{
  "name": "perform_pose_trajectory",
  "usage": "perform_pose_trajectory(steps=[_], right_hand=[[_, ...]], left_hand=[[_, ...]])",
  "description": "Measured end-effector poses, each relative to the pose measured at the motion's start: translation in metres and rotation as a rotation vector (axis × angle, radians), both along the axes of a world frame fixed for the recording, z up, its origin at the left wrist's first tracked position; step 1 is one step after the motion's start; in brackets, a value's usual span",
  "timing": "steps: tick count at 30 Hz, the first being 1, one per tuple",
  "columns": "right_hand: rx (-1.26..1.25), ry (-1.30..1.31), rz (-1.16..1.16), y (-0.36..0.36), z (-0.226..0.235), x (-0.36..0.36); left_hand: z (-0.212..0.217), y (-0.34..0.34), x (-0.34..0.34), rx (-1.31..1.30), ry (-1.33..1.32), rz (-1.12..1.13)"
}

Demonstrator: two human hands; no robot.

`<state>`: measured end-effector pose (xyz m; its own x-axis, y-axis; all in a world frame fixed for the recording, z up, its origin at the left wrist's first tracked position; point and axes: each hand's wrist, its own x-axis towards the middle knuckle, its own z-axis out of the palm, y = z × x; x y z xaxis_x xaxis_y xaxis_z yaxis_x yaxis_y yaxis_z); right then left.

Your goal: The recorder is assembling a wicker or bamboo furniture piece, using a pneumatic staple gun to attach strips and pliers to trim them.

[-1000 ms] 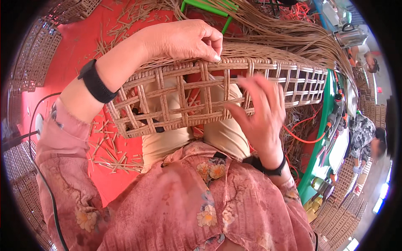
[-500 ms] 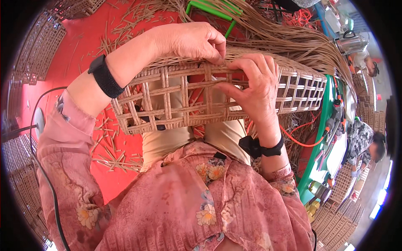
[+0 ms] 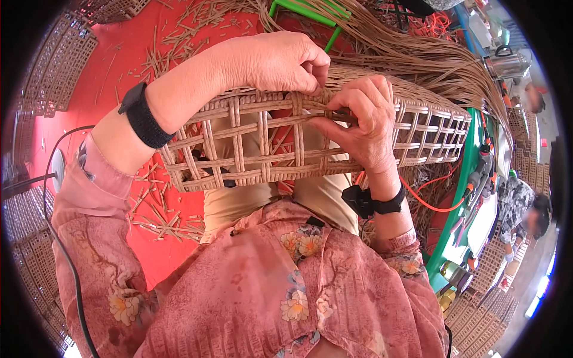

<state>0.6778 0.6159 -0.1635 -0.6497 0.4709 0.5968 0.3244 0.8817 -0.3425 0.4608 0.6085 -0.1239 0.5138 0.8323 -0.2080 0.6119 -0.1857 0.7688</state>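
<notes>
A long brown woven basket (image 3: 263, 142) with an open lattice side lies across my lap, its tightly wrapped rims showing along the edges. My left hand (image 3: 292, 64) reaches over its far edge, fingers curled and pinching a brown weaving strip at the upper rim. My right hand (image 3: 369, 122) grips the lattice close by, with the thumb in front and the bent fingers behind the upper bars. The fingertips of both hands are nearly together. What lies right between them is partly hidden.
Bundles of long brown strips (image 3: 418, 56) spread behind the basket, near a green stool (image 3: 316, 13). Cut scraps (image 3: 164, 218) litter the red floor (image 3: 156, 253). A green-edged table (image 3: 456, 206) with tools stands at right; beyond it is another person (image 3: 514, 200). Woven pieces (image 3: 62, 65) are stacked at left.
Both hands stay at the same spot on the rim. My left hand has shifted slightly right, and my right thumb and fingers have drawn closer together on the lattice.
</notes>
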Motion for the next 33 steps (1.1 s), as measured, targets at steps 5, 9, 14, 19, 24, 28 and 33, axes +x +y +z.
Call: perform_pose_trajectory(steps=[5,9,14,19,24,28,33], right_hand=[[-0.027,0.019,0.028,-0.002,0.004,0.001],[-0.016,0.049,0.042,-0.001,0.0,0.003],[-0.007,0.08,0.051,-0.001,-0.004,0.003],[0.011,0.113,0.046,0.001,-0.007,0.004],[0.019,0.101,0.06,-0.002,-0.008,0.003],[0.022,0.118,0.043,-0.002,-0.009,0.001],[0.042,0.126,0.042,-0.005,-0.01,0.002]], left_hand=[[-0.005,-0.007,-0.001,0.162,-0.032,-0.009],[-0.002,-0.012,0.0,0.235,-0.02,-0.019],[-0.003,-0.018,0.002,0.297,-0.034,-0.007],[0.0,-0.022,0.01,0.279,-0.056,0.06],[0.004,-0.028,0.01,0.307,-0.031,0.05],[0.001,-0.032,0.011,0.323,-0.094,0.072],[0.005,-0.035,0.014,0.206,-0.111,0.156]])
